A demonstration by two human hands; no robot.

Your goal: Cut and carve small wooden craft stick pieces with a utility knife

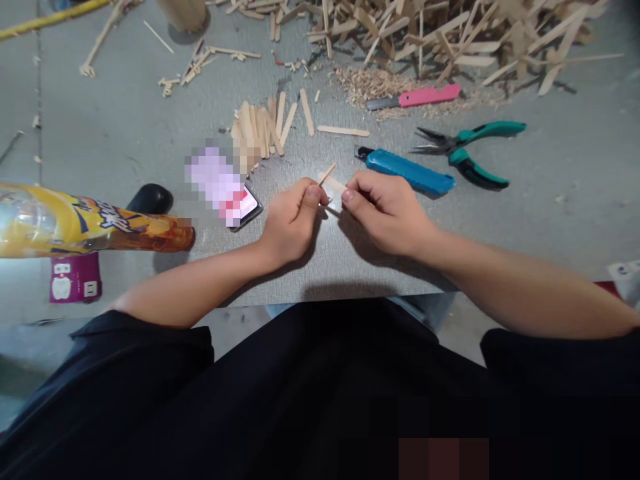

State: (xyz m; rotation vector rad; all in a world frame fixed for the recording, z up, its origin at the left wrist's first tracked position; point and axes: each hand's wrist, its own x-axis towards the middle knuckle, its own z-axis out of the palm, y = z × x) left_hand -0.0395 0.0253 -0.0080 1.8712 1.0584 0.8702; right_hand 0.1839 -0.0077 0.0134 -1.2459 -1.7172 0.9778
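Note:
My left hand [293,220] is closed in a pinch on a thin wooden stick [327,174] that points up and to the right. My right hand [383,210] is closed on a second, flatter wooden stick [333,183], its tip meeting the left hand's stick between my thumbs. Both hands hover just above the grey table [125,133] near its front edge. A teal utility knife [407,171] lies right behind my right hand.
Teal-handled pliers [465,150] and a pink knife [423,97] lie at the right rear. A pile of flat sticks [260,127] sits behind the left hand, a large heap [440,30] at the back. A phone [245,205] and a yellow tube [90,223] lie left.

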